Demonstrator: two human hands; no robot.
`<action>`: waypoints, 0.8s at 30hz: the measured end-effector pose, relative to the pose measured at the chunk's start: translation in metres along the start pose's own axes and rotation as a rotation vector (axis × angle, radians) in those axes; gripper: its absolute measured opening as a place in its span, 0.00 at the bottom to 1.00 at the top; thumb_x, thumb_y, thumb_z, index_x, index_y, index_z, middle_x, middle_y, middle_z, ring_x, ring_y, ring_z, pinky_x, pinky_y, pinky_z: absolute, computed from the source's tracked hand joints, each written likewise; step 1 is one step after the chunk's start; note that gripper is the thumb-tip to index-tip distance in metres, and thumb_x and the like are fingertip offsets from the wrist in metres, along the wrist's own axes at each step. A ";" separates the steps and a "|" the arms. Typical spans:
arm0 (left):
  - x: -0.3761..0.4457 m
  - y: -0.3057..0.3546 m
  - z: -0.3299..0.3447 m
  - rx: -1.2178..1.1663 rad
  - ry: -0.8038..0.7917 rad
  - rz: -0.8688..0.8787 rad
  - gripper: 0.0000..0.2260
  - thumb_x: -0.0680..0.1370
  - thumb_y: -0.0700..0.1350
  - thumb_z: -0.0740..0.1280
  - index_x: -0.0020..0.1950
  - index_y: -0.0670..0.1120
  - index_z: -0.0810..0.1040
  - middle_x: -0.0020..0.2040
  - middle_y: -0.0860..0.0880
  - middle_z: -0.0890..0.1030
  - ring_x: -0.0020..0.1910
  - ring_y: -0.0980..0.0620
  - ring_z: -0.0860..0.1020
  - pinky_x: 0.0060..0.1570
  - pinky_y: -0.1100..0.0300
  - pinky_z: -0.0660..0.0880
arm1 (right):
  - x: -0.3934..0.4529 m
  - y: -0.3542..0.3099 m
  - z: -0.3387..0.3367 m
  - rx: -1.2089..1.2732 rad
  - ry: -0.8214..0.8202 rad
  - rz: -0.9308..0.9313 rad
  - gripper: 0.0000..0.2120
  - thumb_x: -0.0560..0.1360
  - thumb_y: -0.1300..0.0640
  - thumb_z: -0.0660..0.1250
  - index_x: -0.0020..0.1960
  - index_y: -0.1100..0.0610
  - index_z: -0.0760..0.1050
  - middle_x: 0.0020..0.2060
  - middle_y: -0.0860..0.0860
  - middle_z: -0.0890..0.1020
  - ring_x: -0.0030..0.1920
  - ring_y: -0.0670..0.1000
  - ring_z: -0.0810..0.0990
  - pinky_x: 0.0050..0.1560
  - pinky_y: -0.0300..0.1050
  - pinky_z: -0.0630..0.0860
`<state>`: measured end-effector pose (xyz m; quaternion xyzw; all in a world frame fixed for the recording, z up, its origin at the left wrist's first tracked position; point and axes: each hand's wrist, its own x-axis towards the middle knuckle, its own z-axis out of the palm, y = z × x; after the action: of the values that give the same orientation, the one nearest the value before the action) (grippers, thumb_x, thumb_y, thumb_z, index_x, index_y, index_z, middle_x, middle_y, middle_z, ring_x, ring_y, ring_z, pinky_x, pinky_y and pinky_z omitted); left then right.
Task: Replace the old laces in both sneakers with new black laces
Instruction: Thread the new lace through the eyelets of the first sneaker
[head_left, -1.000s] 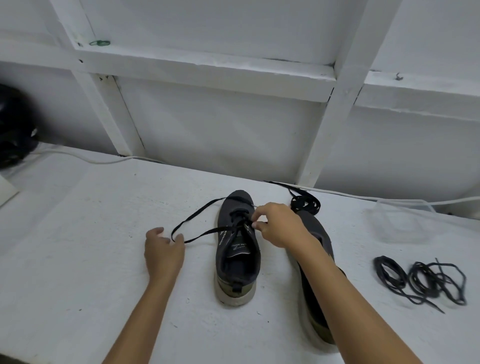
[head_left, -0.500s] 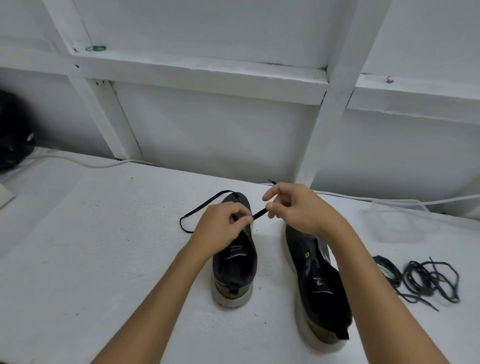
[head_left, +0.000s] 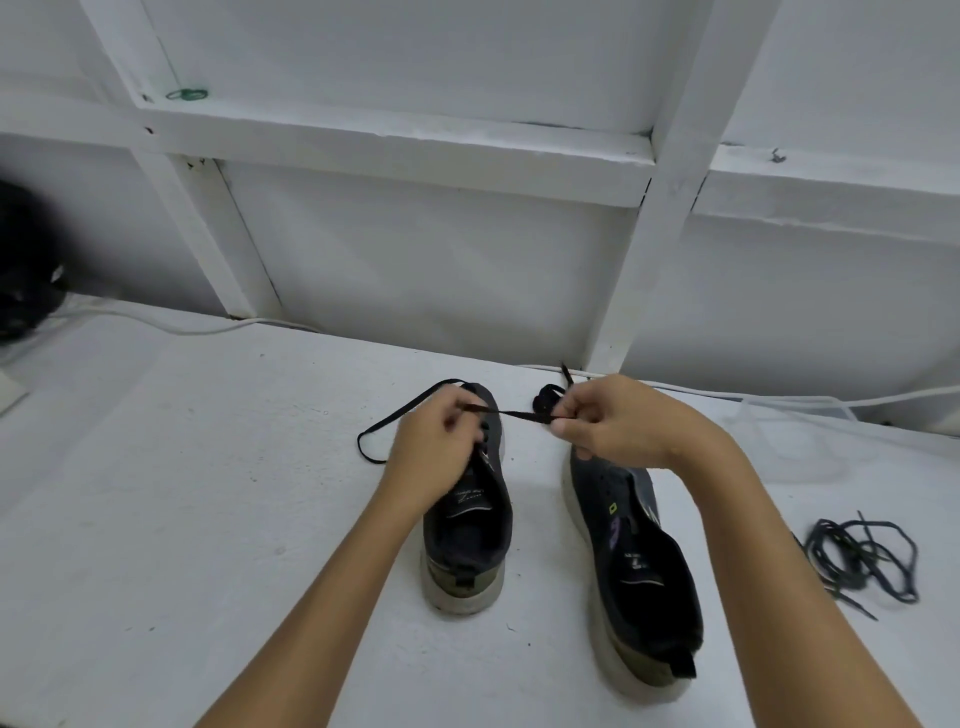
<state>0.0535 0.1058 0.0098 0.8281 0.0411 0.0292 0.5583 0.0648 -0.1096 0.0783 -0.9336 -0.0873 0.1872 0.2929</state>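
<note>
both hands pinch the black lace (head_left: 511, 414) stretched between them, left hand (head_left: 434, 449) over the left sneaker (head_left: 467, 525), right hand (head_left: 621, 423) above the right sneaker (head_left: 639, 566) (old laces (head_left: 862, 558) piled well right).

L hand (head_left: 439, 447) covers left sneaker's (head_left: 467, 540) eyelets; R hand (head_left: 618, 423) hides right sneaker's (head_left: 639, 587) toe. Dark blurred object (head_left: 26, 275) cut by frame's left edge, maybe a bag. Tongue print too small to read.
</note>
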 end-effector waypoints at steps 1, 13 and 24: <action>0.003 -0.005 -0.006 -0.106 0.099 -0.118 0.07 0.80 0.40 0.62 0.50 0.49 0.79 0.36 0.53 0.82 0.37 0.58 0.79 0.38 0.67 0.73 | -0.002 0.007 -0.005 -0.076 0.010 0.054 0.07 0.79 0.48 0.68 0.45 0.49 0.80 0.35 0.47 0.83 0.38 0.46 0.81 0.40 0.44 0.74; -0.001 0.004 0.006 0.367 -0.244 0.491 0.20 0.78 0.54 0.65 0.70 0.56 0.75 0.57 0.61 0.78 0.62 0.53 0.71 0.64 0.52 0.70 | -0.006 -0.012 -0.009 -0.073 -0.052 -0.020 0.12 0.82 0.47 0.65 0.41 0.45 0.82 0.30 0.37 0.80 0.29 0.34 0.74 0.35 0.36 0.66; 0.002 0.008 0.017 0.407 -0.354 0.489 0.07 0.80 0.55 0.63 0.54 0.59 0.81 0.42 0.71 0.75 0.49 0.60 0.67 0.54 0.47 0.72 | -0.007 -0.019 -0.003 -0.120 -0.098 -0.009 0.15 0.82 0.47 0.64 0.38 0.46 0.78 0.27 0.37 0.79 0.28 0.35 0.74 0.35 0.37 0.65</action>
<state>0.0577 0.0874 0.0107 0.8999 -0.2503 0.0093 0.3569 0.0585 -0.0976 0.0934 -0.9387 -0.1171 0.2259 0.2325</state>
